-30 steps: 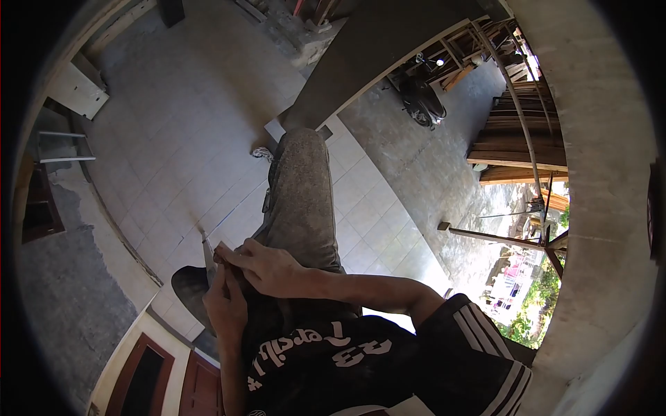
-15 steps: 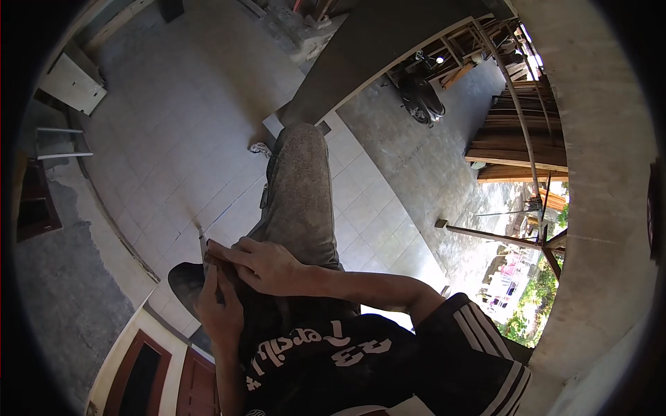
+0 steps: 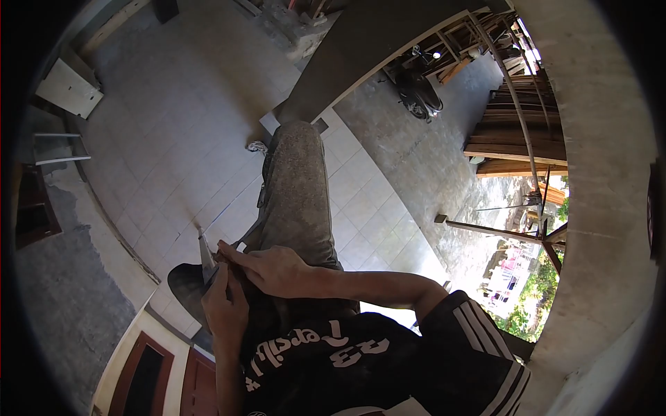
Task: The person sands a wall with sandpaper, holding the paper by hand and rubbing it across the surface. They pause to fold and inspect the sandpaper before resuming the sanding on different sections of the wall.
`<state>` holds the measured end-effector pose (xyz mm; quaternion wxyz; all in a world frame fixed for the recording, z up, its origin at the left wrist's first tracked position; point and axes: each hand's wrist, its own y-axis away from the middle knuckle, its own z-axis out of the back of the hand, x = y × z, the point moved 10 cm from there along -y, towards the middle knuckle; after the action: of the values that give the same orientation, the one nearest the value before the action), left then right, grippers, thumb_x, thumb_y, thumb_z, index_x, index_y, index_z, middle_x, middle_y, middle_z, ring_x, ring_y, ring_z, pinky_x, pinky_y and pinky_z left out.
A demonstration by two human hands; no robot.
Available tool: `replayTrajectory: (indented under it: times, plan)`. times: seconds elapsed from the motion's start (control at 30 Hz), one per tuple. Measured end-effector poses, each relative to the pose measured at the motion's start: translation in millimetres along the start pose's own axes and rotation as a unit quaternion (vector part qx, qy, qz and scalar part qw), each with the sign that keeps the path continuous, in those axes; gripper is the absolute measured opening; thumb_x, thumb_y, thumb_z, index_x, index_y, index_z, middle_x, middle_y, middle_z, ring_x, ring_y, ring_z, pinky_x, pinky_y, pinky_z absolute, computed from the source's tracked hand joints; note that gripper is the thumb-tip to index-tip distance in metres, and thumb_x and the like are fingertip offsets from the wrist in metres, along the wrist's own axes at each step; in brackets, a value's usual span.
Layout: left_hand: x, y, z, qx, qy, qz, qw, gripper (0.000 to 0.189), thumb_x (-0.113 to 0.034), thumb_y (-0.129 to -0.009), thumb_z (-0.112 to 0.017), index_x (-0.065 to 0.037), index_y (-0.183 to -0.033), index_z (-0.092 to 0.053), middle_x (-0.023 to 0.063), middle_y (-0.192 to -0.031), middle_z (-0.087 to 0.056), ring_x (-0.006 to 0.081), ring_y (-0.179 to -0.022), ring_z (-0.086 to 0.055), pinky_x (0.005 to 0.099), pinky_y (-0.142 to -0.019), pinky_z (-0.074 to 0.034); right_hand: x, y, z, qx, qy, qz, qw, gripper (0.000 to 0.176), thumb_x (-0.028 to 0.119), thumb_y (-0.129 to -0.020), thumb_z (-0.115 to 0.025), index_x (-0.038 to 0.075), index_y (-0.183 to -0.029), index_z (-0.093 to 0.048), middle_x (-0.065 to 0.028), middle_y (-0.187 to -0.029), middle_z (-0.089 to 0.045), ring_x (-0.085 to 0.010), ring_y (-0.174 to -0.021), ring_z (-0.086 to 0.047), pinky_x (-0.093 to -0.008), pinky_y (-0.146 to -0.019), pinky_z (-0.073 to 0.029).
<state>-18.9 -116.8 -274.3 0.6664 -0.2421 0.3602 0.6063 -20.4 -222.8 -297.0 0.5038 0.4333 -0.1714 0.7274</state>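
My right hand (image 3: pixel 281 270) reaches in from the right, its fingers pinched together over the lap. Just below its fingertips is my left hand (image 3: pixel 225 298), thumb and fingers also closed. The fingertips of both hands meet around something small and brownish (image 3: pixel 223 255), mostly hidden by the fingers; I cannot tell what it is. A pale, tapered, pointed piece (image 3: pixel 205 251) sticks up beside the left fingertips. A small white bit (image 3: pixel 241 247) shows at the back of the right fingers. Beneath the hands lies my bent leg in grey trousers (image 3: pixel 295 187).
Pale floor tiles (image 3: pixel 159 139) spread ahead, with a crumpled cloth (image 3: pixel 257 147) near the knee. A dark panel (image 3: pixel 340 55) extends from beyond the knee. Farther right are a parked motorbike (image 3: pixel 417 97) and stacked planks (image 3: pixel 520 132). A white cabinet (image 3: pixel 68 89) is at upper left.
Both hands have shifted slightly to the right and turned a little. More of the pale pointed piece shows, and the white bit has come into view beside the right fingers.
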Motion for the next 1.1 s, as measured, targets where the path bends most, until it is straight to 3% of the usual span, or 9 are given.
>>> replayTrajectory:
  times: [0.1,0.2,0.4,0.5,0.6,0.7,0.8,1.0,1.1]
  plan:
    - [17,-3,-2,0.037,0.064,0.124,0.99,0.028,-0.004,-0.092,-0.054,0.01,-0.115,-0.06,0.03,-0.101,-0.066,0.0407,-0.092,-0.068,0.0398,-0.075,-0.054,15,6,6,-0.039,0.012,0.04,0.998,0.062,0.013,-0.094,-0.05,0.007,-0.151,-0.025,-0.0124,-0.074,-0.063,-0.0294,-0.058,-0.063,-0.0398,-0.057,-0.052]
    - [7,-2,-2,-0.005,0.035,0.022,0.999,0.028,-0.005,-0.092,-0.053,0.01,-0.115,-0.06,0.0305,-0.105,-0.065,0.0402,-0.096,-0.067,0.039,-0.076,-0.054,3,-3,5,-0.043,-0.001,0.04,0.998,0.063,0.012,-0.093,-0.051,0.004,-0.15,-0.027,-0.0126,-0.073,-0.063,-0.0293,-0.06,-0.064,-0.0399,-0.057,-0.051]
    - [18,2,-6,0.004,0.044,0.093,0.995,0.03,-0.006,-0.093,-0.052,0.01,-0.117,-0.059,0.0298,-0.108,-0.065,0.0396,-0.097,-0.067,0.0383,-0.078,-0.054,5,0,-5,0.002,0.018,-0.005,1.0,0.063,0.011,-0.092,-0.053,0.002,-0.148,-0.027,-0.014,-0.076,-0.064,-0.0291,-0.065,-0.064,-0.0392,-0.06,-0.051]
    - [11,3,-5,-0.037,0.019,0.008,0.999,0.03,-0.005,-0.092,-0.052,0.01,-0.118,-0.059,0.0294,-0.103,-0.066,0.0385,-0.094,-0.068,0.0384,-0.076,-0.054,-1,3,-12,-0.015,0.01,-0.003,1.0,0.063,0.011,-0.092,-0.052,0.003,-0.149,-0.026,-0.0151,-0.08,-0.064,-0.0303,-0.069,-0.065,-0.0401,-0.064,-0.052]
    - [26,-1,-6,0.002,0.045,0.115,0.992,0.03,-0.003,-0.092,-0.052,0.009,-0.119,-0.06,0.0285,-0.1,-0.067,0.0377,-0.092,-0.069,0.0381,-0.076,-0.054,1,1,-12,-0.007,-0.039,0.0,0.999,0.062,0.011,-0.092,-0.051,0.004,-0.149,-0.027,-0.0159,-0.083,-0.065,-0.0318,-0.073,-0.066,-0.0415,-0.067,-0.053]
    - [-1,-3,2,-0.029,0.031,0.02,0.999,0.031,-0.003,-0.092,-0.052,0.008,-0.119,-0.06,0.0279,-0.1,-0.067,0.0376,-0.091,-0.069,0.0377,-0.076,-0.054,-7,-4,-5,0.003,-0.063,-0.009,0.998,0.058,0.011,-0.093,-0.05,0.004,-0.147,-0.03,-0.0174,-0.085,-0.065,-0.0337,-0.075,-0.066,-0.0421,-0.069,-0.054]
    - [20,-4,-1,0.003,0.056,0.1,0.993,0.03,-0.002,-0.092,-0.051,0.008,-0.119,-0.06,0.027,-0.105,-0.067,0.0372,-0.095,-0.068,0.0368,-0.078,-0.054,6,2,-4,-0.038,-0.025,0.005,0.999,0.054,0.011,-0.094,-0.049,0.003,-0.145,-0.033,-0.0181,-0.086,-0.065,-0.0342,-0.075,-0.065,-0.0428,-0.067,-0.053]
    - [-4,-9,6,-0.016,0.009,0.004,1.0,0.029,-0.003,-0.093,-0.052,0.008,-0.119,-0.061,0.0263,-0.104,-0.067,0.0367,-0.095,-0.068,0.0371,-0.076,-0.055,7,-5,-1,0.002,-0.01,-0.003,1.0,0.052,0.014,-0.095,-0.048,-0.006,-0.141,-0.033,-0.0196,-0.087,-0.066,-0.0356,-0.076,-0.066,-0.0434,-0.063,-0.053]
    - [17,-6,-4,0.032,0.043,0.118,0.992,0.031,-0.003,-0.093,-0.052,0.006,-0.122,-0.06,0.0261,-0.107,-0.067,0.0359,-0.097,-0.068,0.0363,-0.078,-0.055,13,2,-3,-0.023,-0.02,0.004,1.0,0.052,0.012,-0.092,-0.051,-0.008,-0.138,-0.035,-0.0192,-0.083,-0.065,-0.0345,-0.073,-0.066,-0.0432,-0.063,-0.053]
